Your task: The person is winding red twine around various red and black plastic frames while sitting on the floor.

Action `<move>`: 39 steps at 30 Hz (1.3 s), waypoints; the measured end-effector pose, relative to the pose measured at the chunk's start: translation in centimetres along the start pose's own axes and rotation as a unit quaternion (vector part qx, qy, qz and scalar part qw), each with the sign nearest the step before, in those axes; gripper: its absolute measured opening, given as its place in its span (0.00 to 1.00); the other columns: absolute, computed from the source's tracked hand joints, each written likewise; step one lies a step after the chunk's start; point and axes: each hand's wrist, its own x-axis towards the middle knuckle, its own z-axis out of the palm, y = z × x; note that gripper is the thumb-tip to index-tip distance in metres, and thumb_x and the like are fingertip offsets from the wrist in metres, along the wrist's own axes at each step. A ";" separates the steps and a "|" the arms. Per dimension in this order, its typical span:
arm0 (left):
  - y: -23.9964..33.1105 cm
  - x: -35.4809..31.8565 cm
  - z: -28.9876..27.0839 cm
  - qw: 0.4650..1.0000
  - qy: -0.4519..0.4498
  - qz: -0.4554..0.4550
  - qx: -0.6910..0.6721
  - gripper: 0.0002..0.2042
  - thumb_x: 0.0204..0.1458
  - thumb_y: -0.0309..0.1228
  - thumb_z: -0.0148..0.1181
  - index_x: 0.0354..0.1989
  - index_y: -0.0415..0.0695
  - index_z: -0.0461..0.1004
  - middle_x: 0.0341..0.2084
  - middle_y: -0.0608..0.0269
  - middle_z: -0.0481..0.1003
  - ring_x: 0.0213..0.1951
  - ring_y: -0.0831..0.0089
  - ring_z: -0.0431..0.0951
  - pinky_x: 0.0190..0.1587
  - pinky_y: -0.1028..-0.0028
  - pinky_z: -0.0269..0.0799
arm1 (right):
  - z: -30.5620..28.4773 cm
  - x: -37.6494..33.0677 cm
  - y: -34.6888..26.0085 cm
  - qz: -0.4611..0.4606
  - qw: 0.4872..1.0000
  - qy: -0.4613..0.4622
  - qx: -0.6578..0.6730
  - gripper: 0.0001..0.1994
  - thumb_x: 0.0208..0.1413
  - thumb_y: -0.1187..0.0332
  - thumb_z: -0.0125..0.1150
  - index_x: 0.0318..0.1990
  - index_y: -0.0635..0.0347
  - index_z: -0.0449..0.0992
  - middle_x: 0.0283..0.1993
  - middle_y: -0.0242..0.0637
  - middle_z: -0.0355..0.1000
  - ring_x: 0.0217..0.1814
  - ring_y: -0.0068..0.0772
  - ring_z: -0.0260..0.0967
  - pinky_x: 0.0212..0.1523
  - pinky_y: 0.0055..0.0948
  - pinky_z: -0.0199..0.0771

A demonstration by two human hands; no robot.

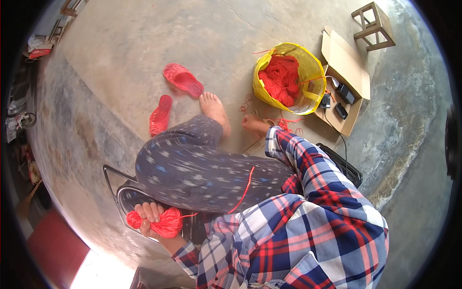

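Note:
My left hand (150, 213) is closed around a bundle of red yarn (166, 224) low on the left, beside my knee. A single red strand (243, 190) runs from the bundle up across my patterned trousers and under my plaid right sleeve. My right hand (254, 124) reaches down to the concrete floor past the cuff, next to loose red threads (285, 124) and my bare foot (214, 108). Its fingers are too small to read. A yellow bag (313, 67) full of red yarn stands just beyond it.
Two red slippers (183, 79) (160, 114) lie on the floor to the left. An open cardboard box (346, 62) with small black devices sits right of the bag. A wooden stool (373, 24) stands at the top right. A black case (344, 166) lies by my right arm.

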 end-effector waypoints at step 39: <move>-35.3 20.7 -4.1 0.044 -0.179 0.060 0.981 0.14 0.56 0.24 0.37 0.49 0.45 0.67 0.48 0.63 0.67 0.59 0.72 0.62 0.66 0.69 0.50 | -6.5 3.6 -6.3 0.101 0.811 0.084 0.570 0.08 0.54 0.65 0.55 0.31 0.60 0.73 0.27 0.31 0.72 0.26 0.24 0.69 0.25 0.24 0.69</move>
